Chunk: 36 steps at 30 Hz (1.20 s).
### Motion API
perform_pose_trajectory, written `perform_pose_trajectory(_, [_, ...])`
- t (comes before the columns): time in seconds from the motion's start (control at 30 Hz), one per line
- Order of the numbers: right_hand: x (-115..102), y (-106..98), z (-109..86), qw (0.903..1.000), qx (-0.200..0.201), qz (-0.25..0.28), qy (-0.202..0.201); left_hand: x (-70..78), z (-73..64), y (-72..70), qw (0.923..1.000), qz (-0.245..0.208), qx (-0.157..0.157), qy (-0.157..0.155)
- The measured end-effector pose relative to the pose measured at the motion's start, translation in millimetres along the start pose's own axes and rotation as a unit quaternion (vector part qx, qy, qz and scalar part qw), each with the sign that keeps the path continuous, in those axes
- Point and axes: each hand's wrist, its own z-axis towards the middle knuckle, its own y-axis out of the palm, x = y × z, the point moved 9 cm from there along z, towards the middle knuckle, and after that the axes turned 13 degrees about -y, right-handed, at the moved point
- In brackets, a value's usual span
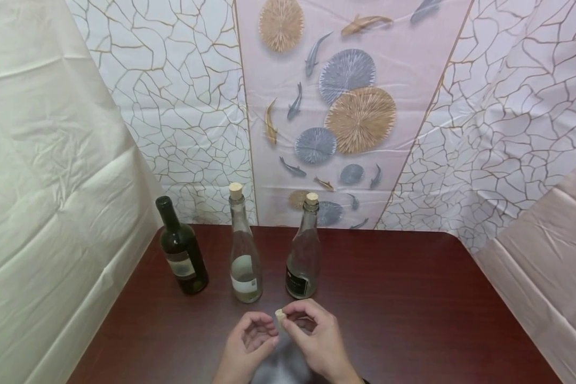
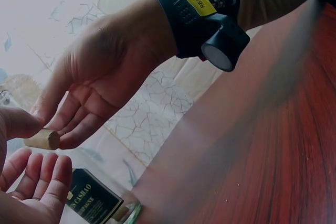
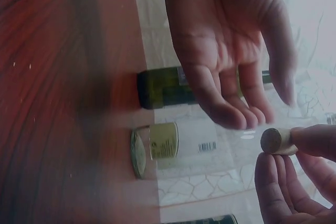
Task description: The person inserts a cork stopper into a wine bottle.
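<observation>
A small pale cork is pinched between the thumb and fingertips of my right hand, in front of the bottles. Beside it, my left hand has its fingers loosely bent and holds nothing; its fingertips are close to the cork. The right wrist view shows the cork end-on, below the left hand. Behind the hands stand a clear bottle with a black label and a clear bottle with a pale label, each with a cork in its mouth.
A dark green bottle stands upright at the left, its top dark. All three bottles are on a reddish-brown table. Patterned cloth hangs behind the table, and plain cloth borders the left side.
</observation>
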Motion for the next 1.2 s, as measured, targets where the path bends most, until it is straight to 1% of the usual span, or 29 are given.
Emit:
perform_pose_trajectory(0.1, [-1.4, 2.2, 0.2, 0.9999, 0.005, 0.013, 0.001, 0.2, 0.4, 2.7, 0.9999, -0.011, -0.006, -0.003])
perform_pose_trajectory(0.17, [-0.1, 3.2, -0.3, 0.9998, 0.007, 0.017, 0.008, 0.5, 0.7, 3.3, 0.9998, -0.02, -0.005, -0.005])
perform_pose_trajectory(0.33, [3.5, 5.3, -1.2, 0.9994, 0.008, 0.023, 0.026, 0.0, 2.2, 2.7, 0.9998, -0.017, 0.008, -0.012])
perform_pose_trajectory(0.5, [5.8, 6.1, -3.4, 0.9981, 0.019, 0.037, 0.046, -3.2, 4.2, 1.5, 0.9994, -0.019, 0.019, -0.023])
perform_pose_trajectory(0.67, [4.1, 9.5, -5.1, 0.9984, 0.011, 0.045, 0.032, -6.2, 5.4, 0.0, 0.999, -0.024, 0.024, -0.028])
perform_pose_trajectory(0.8, [3.7, 11.7, -5.6, 0.9986, 0.001, 0.046, 0.025, -7.4, 6.0, -0.6, 0.9991, -0.02, 0.025, -0.026])
perform_pose_trajectory(0.9, [5.1, 12.5, -6.0, 0.9982, -0.001, 0.049, 0.033, -9.3, 7.2, -1.1, 0.999, -0.022, 0.025, -0.031])
perform_pose_trajectory(1.07, [10.2, 13.5, -8.1, 0.9959, 0.0, 0.059, 0.068, -12.9, 8.7, -3.0, 0.9981, -0.024, 0.031, -0.049])
perform_pose_trajectory(1.13, [10.4, 14.1, -7.9, 0.996, 0.001, 0.061, 0.066, -12.8, 9.0, -3.8, 0.998, -0.022, 0.033, -0.049])
perform_pose_trajectory(1.2, [8.7, 14.3, -6.5, 0.9971, 0.0, 0.058, 0.049, -12.0, 9.0, -4.6, 0.9981, -0.021, 0.035, -0.045])
